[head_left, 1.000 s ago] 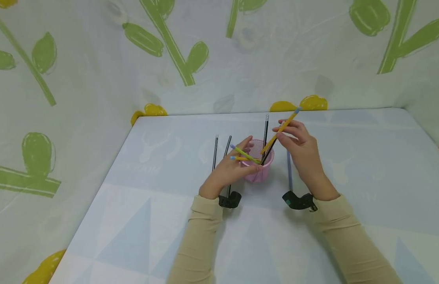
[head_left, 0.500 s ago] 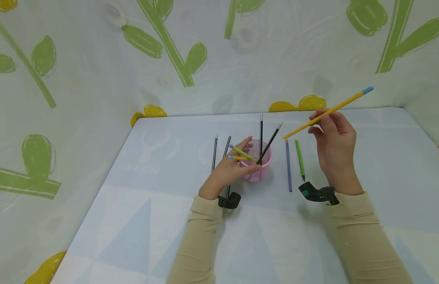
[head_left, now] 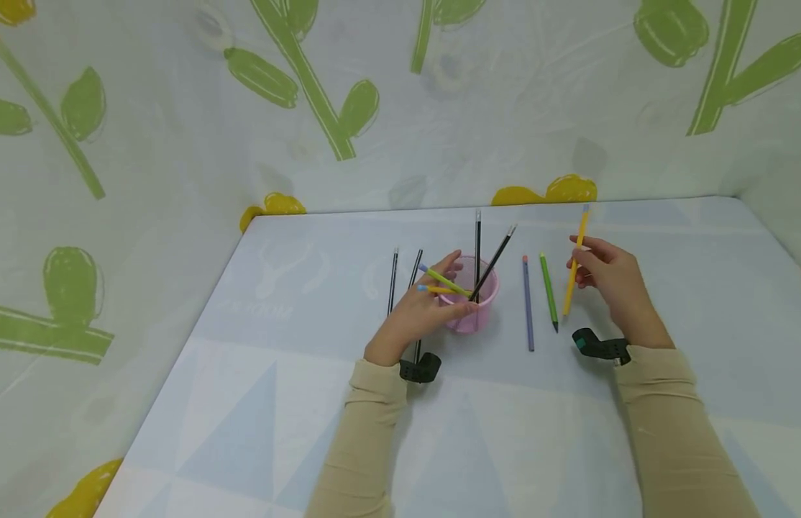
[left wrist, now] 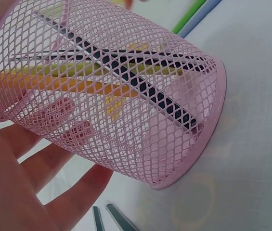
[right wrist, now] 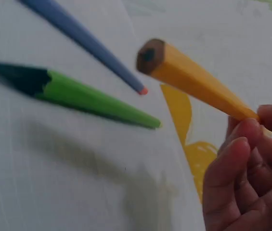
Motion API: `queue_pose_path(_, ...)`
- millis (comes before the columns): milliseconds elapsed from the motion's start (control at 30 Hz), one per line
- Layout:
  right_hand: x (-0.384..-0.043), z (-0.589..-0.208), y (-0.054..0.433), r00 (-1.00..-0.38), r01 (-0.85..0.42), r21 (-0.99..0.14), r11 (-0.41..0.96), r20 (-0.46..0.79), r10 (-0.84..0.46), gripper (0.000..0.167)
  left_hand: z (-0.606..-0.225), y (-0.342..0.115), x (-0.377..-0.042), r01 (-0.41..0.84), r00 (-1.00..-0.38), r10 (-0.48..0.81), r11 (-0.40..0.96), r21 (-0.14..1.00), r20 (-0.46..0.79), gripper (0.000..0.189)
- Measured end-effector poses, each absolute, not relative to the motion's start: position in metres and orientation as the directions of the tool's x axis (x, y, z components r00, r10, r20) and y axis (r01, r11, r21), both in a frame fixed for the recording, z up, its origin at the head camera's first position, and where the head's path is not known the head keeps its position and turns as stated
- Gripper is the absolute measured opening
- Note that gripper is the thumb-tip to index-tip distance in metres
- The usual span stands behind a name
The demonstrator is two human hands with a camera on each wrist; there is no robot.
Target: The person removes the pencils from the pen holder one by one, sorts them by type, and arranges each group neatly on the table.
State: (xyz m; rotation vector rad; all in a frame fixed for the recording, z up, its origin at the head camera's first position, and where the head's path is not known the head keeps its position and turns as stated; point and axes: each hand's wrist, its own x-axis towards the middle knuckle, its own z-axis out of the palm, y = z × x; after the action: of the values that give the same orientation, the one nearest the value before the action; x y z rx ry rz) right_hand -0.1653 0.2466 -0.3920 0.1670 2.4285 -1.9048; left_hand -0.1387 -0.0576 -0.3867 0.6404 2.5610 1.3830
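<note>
My left hand point(head_left: 418, 311) holds a pink mesh pencil cup point(left wrist: 140, 103) around its side, thumb at the near rim. Two black pencils point(head_left: 500, 250), a lime-green pencil point(head_left: 444, 278) and an orange-yellow pencil point(left wrist: 58, 83) lean inside it. To the right, my right hand point(head_left: 612, 279) pinches a yellow pencil point(head_left: 570, 288) between thumb and fingers, its blue end up. The lower tip of that pencil looks blunt and unsharpened in the right wrist view. Just left of it on the table lie a green pencil point(head_left: 548, 289) with a sharpened dark point and a blue-purple pencil point(head_left: 528, 306).
Left of the cup, two black pencils lie on the table point(head_left: 245, 417): one black pencil point(head_left: 392, 279) farther left, another black pencil point(head_left: 415, 265) partly under my left hand. A patterned curtain point(head_left: 504, 108) stands behind the table's far edge.
My right hand has drawn the yellow pencil out of the cup, carried it right, then lowered it beside the green pencil and turned it more upright. The left hand stays on the cup.
</note>
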Motion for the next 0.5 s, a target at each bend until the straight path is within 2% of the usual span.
queue_pose_path(200, -0.166, -0.398, 0.254, -0.969, 0.169, -0.817, 0.551, -0.241, -0.061, 0.057, -0.385, -0.055, -0.137, 0.286, -0.896, 0.44, 0.484, 0.827, 0.052, 0.082)
queue_pose_path(300, -0.165, -0.4, 0.254, -0.953, 0.166, -0.759, 0.63, -0.288, -0.096, 0.058, -0.384, -0.053, -0.134, 0.264, -0.893, 0.45, 0.479, 0.837, 0.024, 0.083)
queue_pose_path(500, -0.162, -0.401, 0.255, -0.964, 0.135, -0.707, 0.694, -0.256, -0.073, 0.057, -0.377, -0.046, -0.133, 0.243, -0.891, 0.454, 0.482, 0.842, -0.003, 0.085)
